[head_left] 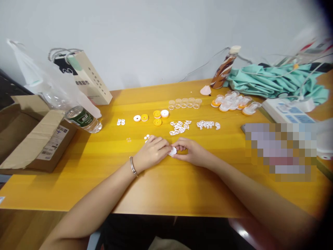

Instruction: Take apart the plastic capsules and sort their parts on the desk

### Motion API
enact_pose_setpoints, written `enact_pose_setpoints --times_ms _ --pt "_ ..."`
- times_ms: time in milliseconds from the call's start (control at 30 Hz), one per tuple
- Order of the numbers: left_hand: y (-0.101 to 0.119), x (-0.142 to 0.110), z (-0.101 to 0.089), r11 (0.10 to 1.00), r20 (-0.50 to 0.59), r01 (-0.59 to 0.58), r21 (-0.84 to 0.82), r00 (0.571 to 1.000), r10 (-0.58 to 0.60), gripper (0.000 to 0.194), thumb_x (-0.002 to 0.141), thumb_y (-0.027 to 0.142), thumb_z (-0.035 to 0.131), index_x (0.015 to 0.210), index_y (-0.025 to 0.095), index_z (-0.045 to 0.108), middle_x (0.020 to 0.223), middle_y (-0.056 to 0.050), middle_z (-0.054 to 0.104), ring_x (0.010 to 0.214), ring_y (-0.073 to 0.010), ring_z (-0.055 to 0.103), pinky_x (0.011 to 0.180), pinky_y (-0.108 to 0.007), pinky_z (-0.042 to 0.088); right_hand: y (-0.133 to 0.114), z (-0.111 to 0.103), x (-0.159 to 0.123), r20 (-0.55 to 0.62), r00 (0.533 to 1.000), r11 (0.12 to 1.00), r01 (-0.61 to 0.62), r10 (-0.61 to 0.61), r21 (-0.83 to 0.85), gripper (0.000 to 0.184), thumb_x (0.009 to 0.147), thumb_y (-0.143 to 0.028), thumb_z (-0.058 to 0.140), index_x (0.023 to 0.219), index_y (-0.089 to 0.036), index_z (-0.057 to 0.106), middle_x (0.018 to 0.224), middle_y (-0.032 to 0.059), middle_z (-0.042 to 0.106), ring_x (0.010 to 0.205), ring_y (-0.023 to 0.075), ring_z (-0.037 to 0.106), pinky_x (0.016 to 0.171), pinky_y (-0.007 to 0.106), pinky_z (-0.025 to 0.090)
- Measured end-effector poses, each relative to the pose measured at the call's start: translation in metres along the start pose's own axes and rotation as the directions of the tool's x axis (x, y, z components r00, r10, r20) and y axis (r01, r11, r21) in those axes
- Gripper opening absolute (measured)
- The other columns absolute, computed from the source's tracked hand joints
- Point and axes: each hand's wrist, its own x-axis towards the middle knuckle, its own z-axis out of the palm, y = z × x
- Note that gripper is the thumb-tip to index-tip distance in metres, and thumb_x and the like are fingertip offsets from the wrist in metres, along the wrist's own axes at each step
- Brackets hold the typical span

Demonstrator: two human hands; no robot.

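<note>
A small round white plastic part (pixel 172 151) is pinched between my two hands just above the table. My left hand (pixel 155 150) comes over it from the left, with fingers pressed to its edge. From the right, my right hand (pixel 189 150) grips it between thumb and curled fingers. Small white discs (pixel 147 136) lie beside my left hand, partly hidden by it. Beyond the hands are white spoked pieces (pixel 179 127), a row of white notched pieces (pixel 208 125), yellow and white round caps (pixel 157 114) and a row of clear cups (pixel 184 103).
Finished-looking orange and clear pieces (pixel 230 102) cluster at the back right, near a drink bottle (pixel 224 69) and a green folded cloth (pixel 275 83). At left stand an open cardboard box (pixel 54 149), a tilted water bottle (pixel 83 119) and a paper bag (pixel 91 78). A power strip (pixel 288 111) lies right.
</note>
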Motion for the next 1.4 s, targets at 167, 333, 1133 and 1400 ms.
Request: enact_pose_setpoints --times_ms 167,333,1133,1400 --pt "-0.001 0.001 -0.002 0.972 0.006 -0.154 0.176 0.988 0.155 0.021 0.092 0.016 0.035 0.092 0.016 0.056 0.083 -0.005 0.061 0.074 -0.0147 0.048 0.066 -0.032 0.027 0.001 0.0 0.0 0.004 1.0 1.0 0.019 -0.019 0.019 0.012 0.07 -0.023 0.063 0.078 -0.016 0.06 0.069 0.0001 0.051 0.063 0.0108 0.048 0.058 0.023 0.041" --pt "0.0 0.003 -0.004 0.951 -0.028 -0.22 0.218 0.973 0.231 0.02 0.091 0.012 0.036 0.084 0.014 0.055 0.079 -0.005 0.06 0.074 -0.0148 0.049 0.064 -0.031 0.028 0.001 0.0 0.001 -0.009 1.0 0.999 0.021 -0.021 0.026 0.012 0.071 -0.024 0.063 0.079 -0.016 0.06 0.068 0.0001 0.051 0.062 0.0107 0.048 0.058 0.023 0.04" --pt "-0.007 0.002 0.009 0.997 -0.063 -0.063 -0.046 0.996 0.06 0.018 0.091 0.025 0.039 0.089 0.019 0.055 0.086 -0.005 0.06 0.077 -0.0143 0.05 0.069 -0.031 0.029 0.001 0.0 0.001 -0.017 1.0 1.0 0.015 -0.015 0.009 0.012 0.068 -0.023 0.064 0.078 -0.017 0.06 0.066 -0.0008 0.051 0.061 0.0108 0.047 0.058 0.023 0.04" --pt "-0.007 0.002 0.012 0.982 -0.08 0.06 -0.18 0.994 -0.075 0.014 0.087 0.026 0.046 0.085 0.021 0.059 0.083 -0.002 0.062 0.076 -0.0139 0.05 0.069 -0.031 0.027 -0.001 -0.001 0.0 -0.004 1.0 0.999 0.008 -0.008 0.031 0.013 0.07 -0.022 0.062 0.083 -0.017 0.062 0.07 0.0002 0.053 0.064 0.0113 0.048 0.061 0.024 0.041"
